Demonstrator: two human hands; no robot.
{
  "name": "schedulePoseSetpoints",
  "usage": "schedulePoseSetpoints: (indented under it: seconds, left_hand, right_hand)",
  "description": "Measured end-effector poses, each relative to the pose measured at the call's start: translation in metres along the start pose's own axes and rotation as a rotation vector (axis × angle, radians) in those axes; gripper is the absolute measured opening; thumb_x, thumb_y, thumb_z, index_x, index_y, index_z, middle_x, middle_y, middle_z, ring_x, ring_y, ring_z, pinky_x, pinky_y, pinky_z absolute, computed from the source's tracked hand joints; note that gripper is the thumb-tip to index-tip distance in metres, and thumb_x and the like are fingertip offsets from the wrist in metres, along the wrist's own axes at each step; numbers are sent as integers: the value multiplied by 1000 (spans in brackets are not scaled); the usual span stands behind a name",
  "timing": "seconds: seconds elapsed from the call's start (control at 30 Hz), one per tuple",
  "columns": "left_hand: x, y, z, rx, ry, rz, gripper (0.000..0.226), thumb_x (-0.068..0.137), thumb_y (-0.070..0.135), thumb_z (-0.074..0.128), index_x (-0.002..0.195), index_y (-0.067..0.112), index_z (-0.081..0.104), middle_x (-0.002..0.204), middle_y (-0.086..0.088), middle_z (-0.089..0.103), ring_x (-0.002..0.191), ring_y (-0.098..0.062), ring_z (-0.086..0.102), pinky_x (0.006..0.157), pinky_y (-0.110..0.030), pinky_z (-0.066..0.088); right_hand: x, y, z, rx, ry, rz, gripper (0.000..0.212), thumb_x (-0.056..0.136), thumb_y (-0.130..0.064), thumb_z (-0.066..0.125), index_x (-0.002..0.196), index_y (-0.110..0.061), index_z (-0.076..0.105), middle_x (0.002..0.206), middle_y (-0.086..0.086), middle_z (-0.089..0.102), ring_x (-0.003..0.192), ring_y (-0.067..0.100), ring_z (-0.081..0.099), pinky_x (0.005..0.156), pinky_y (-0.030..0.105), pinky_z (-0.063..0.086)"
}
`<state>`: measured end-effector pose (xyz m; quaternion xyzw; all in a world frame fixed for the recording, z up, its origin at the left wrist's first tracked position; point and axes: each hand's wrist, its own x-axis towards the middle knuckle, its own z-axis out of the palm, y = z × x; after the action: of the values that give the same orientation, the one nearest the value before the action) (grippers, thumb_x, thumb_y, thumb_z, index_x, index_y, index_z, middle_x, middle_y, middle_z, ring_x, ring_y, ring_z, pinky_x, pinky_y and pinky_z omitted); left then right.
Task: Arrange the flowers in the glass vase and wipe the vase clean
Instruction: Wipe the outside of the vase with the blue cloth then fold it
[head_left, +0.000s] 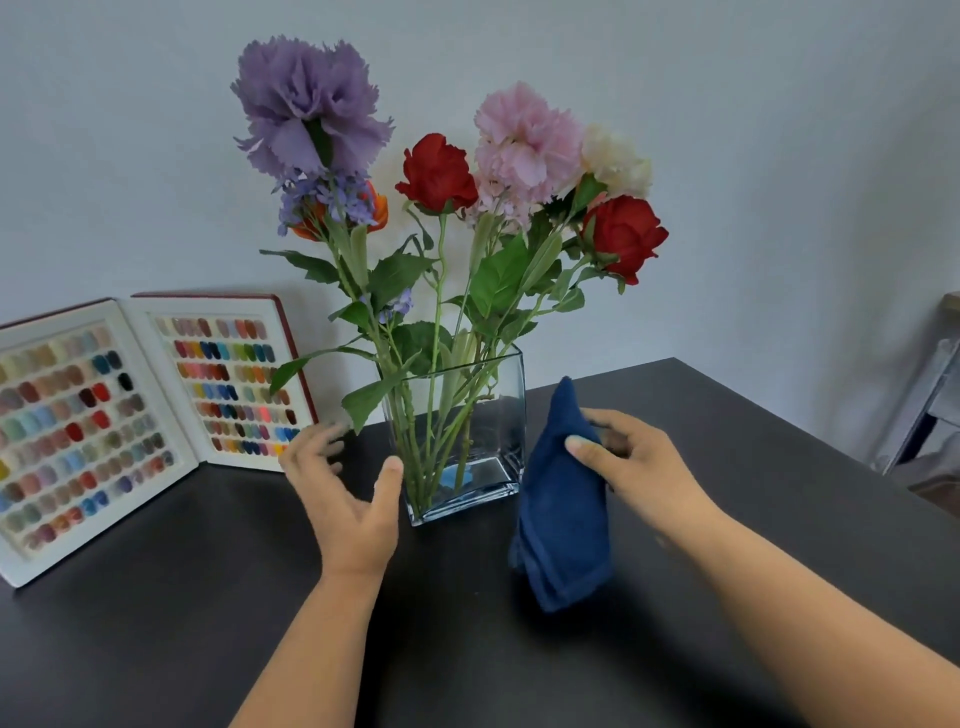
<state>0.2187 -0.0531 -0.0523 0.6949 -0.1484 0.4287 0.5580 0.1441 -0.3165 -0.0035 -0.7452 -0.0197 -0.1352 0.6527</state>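
Observation:
A rectangular glass vase (496, 415) stands on the dark table (208, 597), holding several flowers (441, 171): purple, red, pink, cream and orange blooms on green stems. My left hand (345, 493) is open just left of the vase, thumb next to its lower left corner; contact is unclear. My right hand (639, 467) holds a folded dark blue cloth (563, 509) right beside the vase's right side, the cloth hanging down to the table.
An open sample book of coloured nail tips (104, 415) leans against the wall at the left rear. The table's right edge runs diagonally at the right, with a metal frame (930, 410) beyond it. A plain wall stands behind.

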Motion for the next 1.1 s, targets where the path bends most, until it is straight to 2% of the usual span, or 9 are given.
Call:
schedulePoseSetpoints:
  seconds: [0.1,0.23,0.37,0.47,0.63,0.77,0.87,1.0,1.1]
  left_hand:
    - [-7,21,1,57,-18,251,38,76,29,63,109,12,52,115,13,42,111,-5,43,88,-23,40]
    - [-20,53,9,140,-347,255,29,86,34,60,112,21,60,122,4,44,121,-10,45,103,-24,36]
    - [-17,74,11,3,-604,-8,35,90,53,49,123,43,53,138,14,44,133,-10,41,110,-26,32]
    - [-12,87,9,-362,-771,-399,38,89,63,51,116,39,65,122,8,67,116,-11,61,91,-25,51]
    - [-17,89,17,-452,-823,-583,33,82,47,63,103,23,72,97,-2,73,87,-16,66,78,-21,50]
    - [-17,86,24,-397,-890,-599,34,84,42,64,117,33,65,100,-2,76,86,-18,72,69,-25,55]
    - [-13,82,26,-168,-887,-473,20,87,42,66,106,47,65,82,3,75,64,-10,64,56,-26,50]
    - [-8,77,27,-120,-791,-418,13,83,37,74,95,43,72,83,10,74,70,-4,62,64,-22,52]
    - [-4,76,26,-75,-730,-408,13,80,35,78,91,39,73,91,5,73,84,-16,66,76,-34,55]
  right_hand:
    - [-4,-11,4,107,-175,2,21,93,-16,61,113,-19,67,96,0,76,84,8,71,63,13,50]
    - [-6,-22,11,126,-349,-34,21,94,-15,59,113,-18,66,105,11,73,97,24,68,81,31,55]
    - [-5,-30,14,258,-413,-10,21,91,-25,61,111,-19,66,109,17,66,100,35,58,89,48,39]
    - [-4,-33,14,341,-361,30,23,92,-22,60,114,-15,61,108,20,66,97,32,56,88,42,39]
    - [-6,-26,20,275,-308,142,10,95,-17,59,104,-17,54,94,19,72,82,27,68,74,36,55]
    - [-11,-18,26,142,-314,163,4,94,-14,58,97,-13,56,85,23,66,76,29,62,72,39,49]
    - [-11,-13,27,123,-308,175,9,93,-11,57,101,-6,58,86,22,67,79,31,63,76,44,50]
    - [-12,-7,23,161,-306,161,23,92,-19,55,106,-5,67,103,14,70,99,28,64,100,49,45]
    - [-16,-7,20,38,-286,140,27,89,-37,61,111,-22,71,121,0,65,117,17,58,108,45,40]
